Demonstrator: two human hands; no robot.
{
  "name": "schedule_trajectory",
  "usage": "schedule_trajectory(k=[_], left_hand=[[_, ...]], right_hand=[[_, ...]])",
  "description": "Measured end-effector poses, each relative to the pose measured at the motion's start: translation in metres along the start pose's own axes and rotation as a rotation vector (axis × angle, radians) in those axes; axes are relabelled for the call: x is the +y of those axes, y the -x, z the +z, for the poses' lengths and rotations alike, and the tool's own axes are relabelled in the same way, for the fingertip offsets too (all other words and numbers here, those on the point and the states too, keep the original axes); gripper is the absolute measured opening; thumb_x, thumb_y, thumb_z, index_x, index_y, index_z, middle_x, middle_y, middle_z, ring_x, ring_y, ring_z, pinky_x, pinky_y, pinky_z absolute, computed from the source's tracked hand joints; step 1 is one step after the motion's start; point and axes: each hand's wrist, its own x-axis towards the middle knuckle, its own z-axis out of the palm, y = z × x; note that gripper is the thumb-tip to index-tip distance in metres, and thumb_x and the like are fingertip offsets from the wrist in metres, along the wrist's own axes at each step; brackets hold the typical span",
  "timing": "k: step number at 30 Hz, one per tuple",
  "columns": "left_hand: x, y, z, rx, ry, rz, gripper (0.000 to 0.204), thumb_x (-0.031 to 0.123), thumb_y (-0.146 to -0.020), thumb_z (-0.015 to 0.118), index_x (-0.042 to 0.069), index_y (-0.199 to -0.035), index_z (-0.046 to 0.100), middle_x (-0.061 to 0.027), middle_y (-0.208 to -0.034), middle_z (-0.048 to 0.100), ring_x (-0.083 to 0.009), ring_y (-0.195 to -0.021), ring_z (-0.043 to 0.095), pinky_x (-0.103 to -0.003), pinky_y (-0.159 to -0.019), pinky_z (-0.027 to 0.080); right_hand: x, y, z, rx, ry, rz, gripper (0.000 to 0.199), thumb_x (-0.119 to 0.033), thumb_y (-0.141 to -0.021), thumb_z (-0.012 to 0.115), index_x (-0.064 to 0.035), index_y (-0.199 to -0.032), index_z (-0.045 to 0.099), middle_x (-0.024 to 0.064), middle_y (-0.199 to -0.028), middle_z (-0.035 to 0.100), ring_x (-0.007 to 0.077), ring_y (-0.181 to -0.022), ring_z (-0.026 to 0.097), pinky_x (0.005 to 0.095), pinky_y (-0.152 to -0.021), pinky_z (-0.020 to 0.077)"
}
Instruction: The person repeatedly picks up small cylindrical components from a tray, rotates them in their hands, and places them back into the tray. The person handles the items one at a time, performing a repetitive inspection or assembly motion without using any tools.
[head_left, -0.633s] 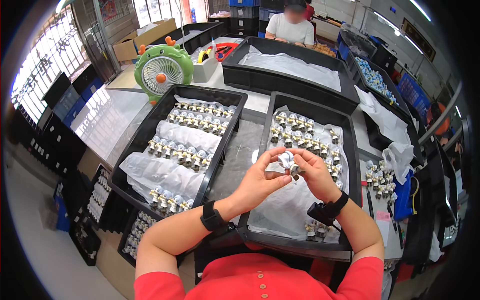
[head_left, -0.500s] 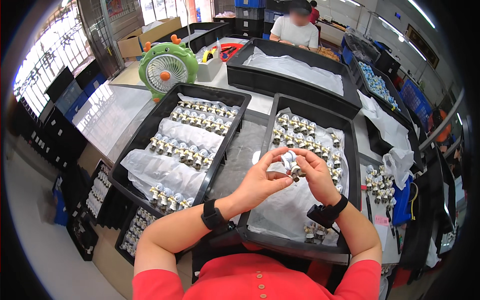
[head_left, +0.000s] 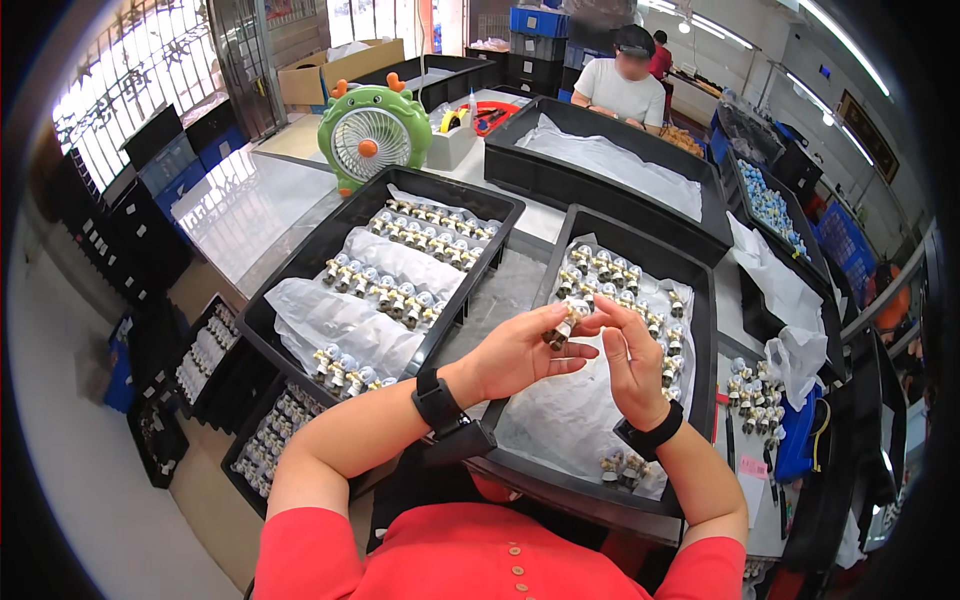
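Note:
Over the right tray, my left hand (head_left: 515,358) pinches a small figurine (head_left: 567,327) with a pale head and a dark base, tilted between thumb and fingers. Close beside it, my right hand (head_left: 637,365) has its fingers stretched out and thumb apart; whether a fingertip touches the figurine I cannot tell. Beneath both hands is a black tray (head_left: 707,330) lined with white sheeting, with similar figurines (head_left: 602,265) grouped toward its far and right sides. A few more figurines (head_left: 625,467) stand at its near right corner.
A second black tray (head_left: 262,315) on the left holds rows of figurines between sheets. A green fan (head_left: 373,137) stands behind it. Farther back lies a large lined tray (head_left: 600,165), with a person (head_left: 620,90) seated beyond. Loose figurines (head_left: 757,395) and a blue object (head_left: 798,440) sit at right.
The figurine, earlier between both hands, is now held by my left hand slightly lower and left. My right hand's fingers have opened away from it. The view has shifted a little.

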Motion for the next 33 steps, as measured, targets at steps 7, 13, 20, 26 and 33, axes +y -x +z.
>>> schedule_trajectory(k=[7, 13, 20, 26, 33], left_hand=[[0.017, 0.002, 0.005, 0.137, -0.472, -0.072, 0.03, 0.028, -0.089, 0.066, 0.01, -0.11, 0.055, 0.0003, -0.093, 0.061, -0.0081, -0.08, 0.059, -0.02, -0.067, 0.046], [0.113, 0.067, -0.019, 0.41, -1.216, -0.063, 0.039, 0.025, -0.084, 0.07, 0.003, -0.115, 0.061, 0.0006, -0.088, 0.06, -0.0049, -0.077, 0.052, -0.019, -0.067, 0.042], [0.176, 0.157, -0.122, 0.739, -1.545, -0.689, 0.035, 0.02, -0.08, 0.073, -0.002, -0.105, 0.06, -0.0051, -0.089, 0.064, -0.0125, -0.077, 0.059, -0.027, -0.072, 0.049], [0.183, 0.18, -0.175, 0.617, -1.303, -0.91, 0.035, 0.009, -0.08, 0.07, -0.004, -0.109, 0.056, -0.0071, -0.091, 0.061, -0.0135, -0.076, 0.061, -0.027, -0.064, 0.053], [0.188, 0.179, -0.19, 0.655, -1.245, -0.922, 0.038, 0.01, -0.08, 0.072, 0.008, -0.116, 0.059, -0.0082, -0.085, 0.063, -0.0166, -0.072, 0.059, -0.032, -0.066, 0.053]], right_hand=[[-0.01, 0.002, -0.003, -0.119, -0.043, 0.061, 0.037, -0.004, -0.091, 0.055, -0.0022, -0.127, 0.052, 0.0111, -0.099, 0.067, 0.0175, -0.093, 0.063, 0.03, -0.086, 0.0459], [-0.012, 0.002, -0.004, -0.1, -0.04, 0.07, 0.035, -0.011, -0.091, 0.058, -0.0024, -0.125, 0.054, 0.0097, -0.101, 0.067, 0.0159, -0.091, 0.061, 0.0289, -0.084, 0.045], [-0.014, -0.002, 0.001, -0.141, -0.022, 0.04, 0.028, -0.007, -0.088, 0.06, -0.0026, -0.115, 0.062, 0.0101, -0.095, 0.069, 0.0187, -0.087, 0.063, 0.03, -0.082, 0.0469], [-0.008, -0.002, 0.001, -0.271, 0.003, 0.062, 0.022, -0.008, -0.089, 0.059, -0.0006, -0.109, 0.064, 0.0094, -0.092, 0.069, 0.0168, -0.087, 0.064, 0.0286, -0.081, 0.0472], [-0.008, -0.002, 0.003, -0.323, 0.015, 0.058, 0.021, -0.006, -0.088, 0.06, -0.0003, -0.107, 0.065, 0.0102, -0.089, 0.069, 0.0182, -0.085, 0.065, 0.0285, -0.078, 0.0487]])
